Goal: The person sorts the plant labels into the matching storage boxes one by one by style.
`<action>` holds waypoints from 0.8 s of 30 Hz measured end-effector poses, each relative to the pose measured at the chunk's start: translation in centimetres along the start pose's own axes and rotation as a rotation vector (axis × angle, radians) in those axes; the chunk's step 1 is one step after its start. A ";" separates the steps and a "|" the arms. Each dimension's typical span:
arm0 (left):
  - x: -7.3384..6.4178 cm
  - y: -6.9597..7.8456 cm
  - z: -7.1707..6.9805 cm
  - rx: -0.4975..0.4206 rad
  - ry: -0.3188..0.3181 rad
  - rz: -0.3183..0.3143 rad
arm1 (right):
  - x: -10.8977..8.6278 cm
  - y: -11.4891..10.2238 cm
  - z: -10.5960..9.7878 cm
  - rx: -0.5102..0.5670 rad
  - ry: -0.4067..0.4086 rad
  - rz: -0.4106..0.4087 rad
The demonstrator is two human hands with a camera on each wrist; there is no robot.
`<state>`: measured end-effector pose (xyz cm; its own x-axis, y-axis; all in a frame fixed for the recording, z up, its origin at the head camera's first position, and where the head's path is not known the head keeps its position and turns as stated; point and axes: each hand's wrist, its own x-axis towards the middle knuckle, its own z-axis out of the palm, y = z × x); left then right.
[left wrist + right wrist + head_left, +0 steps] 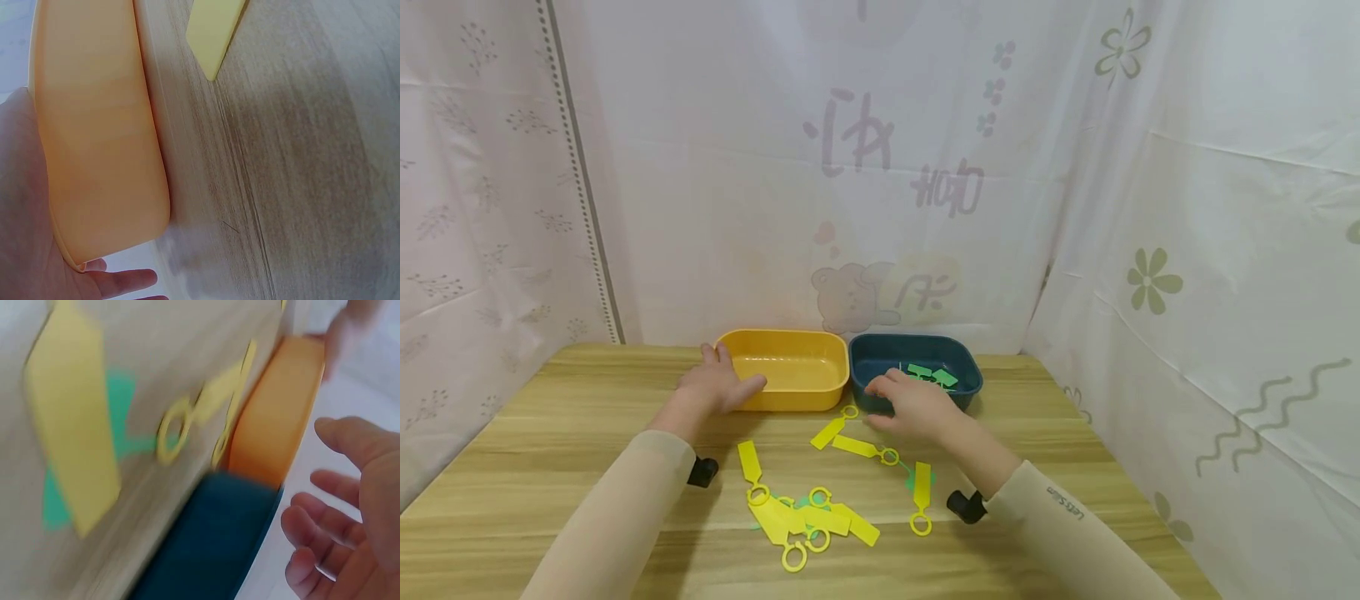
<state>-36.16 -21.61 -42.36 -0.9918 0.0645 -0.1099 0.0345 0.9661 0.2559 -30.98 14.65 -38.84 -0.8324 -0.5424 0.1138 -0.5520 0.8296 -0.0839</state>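
Note:
My left hand [713, 385] holds the left end of a yellow-orange plastic bin [790, 402], thumb over the front rim, fingers outside the end wall. The left wrist view shows the bin's outer side [106, 125] close to the palm. Over the front rim of a dark blue bin [868, 402], my right hand [917, 406] hovers with fingers loosely bent and nothing between them. Several green flat pieces [943, 377] lie in the blue bin. Nearest the right hand on the table are yellow ring-ended tags, one [853, 446] lying crosswise and another [829, 432] slanting toward the bins.
A pile of yellow tags [797, 521] with green pieces among them lies toward the front of the wooden table [587, 433]. Another yellow tag [922, 487] rests over a green piece at right. Printed curtains [700, 208] hang behind and beside the table.

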 end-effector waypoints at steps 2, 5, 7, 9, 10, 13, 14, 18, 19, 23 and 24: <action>0.0 0.0 0.1 0.001 -0.002 0.000 | 0.0 -1.4 0.3 0.004 -0.035 -0.065; 0.1 -0.1 0.1 0.005 -0.002 -0.003 | -0.1 -3.2 0.9 -0.013 -0.096 -0.191; 0.1 -0.1 0.1 0.007 0.001 -0.004 | -0.2 -4.4 1.2 -0.018 -0.143 -0.288; 0.1 -0.1 0.1 0.007 0.004 -0.005 | -0.4 -5.3 1.5 -0.019 -0.194 -0.388; 0.1 0.0 0.1 0.008 0.006 -0.005 | -0.5 -5.7 1.7 -0.007 -0.225 -0.434; 0.0 0.0 0.0 0.004 0.015 -0.005 | -0.8 -6.6 2.0 0.031 -0.314 -0.537; 0.0 0.0 0.0 0.002 0.018 -0.006 | -0.9 -6.8 2.1 0.036 -0.337 -0.557; -0.1 0.0 -0.1 0.004 0.016 -0.006 | -1.0 -6.5 2.4 0.033 -0.356 -0.526; -0.1 0.0 -0.1 0.005 0.015 -0.005 | -0.9 -6.2 2.6 0.013 -0.342 -0.501; -0.1 0.0 -0.1 0.010 0.011 -0.004 | -0.6 -4.5 3.1 -0.055 -0.299 -0.367; -0.2 0.0 -0.1 0.010 0.010 -0.004 | -0.5 -4.0 3.2 -0.067 -0.293 -0.336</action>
<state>-36.03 -21.67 -42.22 -0.9932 0.0577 -0.1012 0.0312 0.9687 0.2461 -28.47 11.18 -41.76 -0.5911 -0.7900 -0.1626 -0.7979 0.6022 -0.0248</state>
